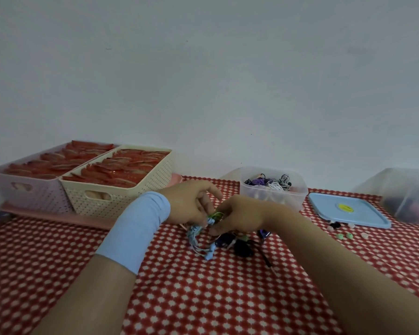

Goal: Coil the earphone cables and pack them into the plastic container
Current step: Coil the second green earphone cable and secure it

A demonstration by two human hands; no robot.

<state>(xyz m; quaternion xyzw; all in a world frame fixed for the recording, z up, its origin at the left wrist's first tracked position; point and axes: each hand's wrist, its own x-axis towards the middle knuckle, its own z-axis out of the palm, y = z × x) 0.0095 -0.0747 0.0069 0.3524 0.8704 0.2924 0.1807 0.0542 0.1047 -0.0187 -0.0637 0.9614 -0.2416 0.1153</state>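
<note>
Two-handed mid-coil, pinching earphone cable [194, 234] between left hand [191, 201] and right hand [240, 218]; next needs tail tucked, drop into plastic container [252, 197].

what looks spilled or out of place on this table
A few small round green and pink pieces lie scattered on the red dotted tablecloth just in front of the light blue plastic lid, loose rather than inside the clear plastic container.

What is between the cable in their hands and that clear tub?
Nothing visible does. The left hand and right hand pinch the cable; the tub stands open just behind, its lid off to the right.
</note>
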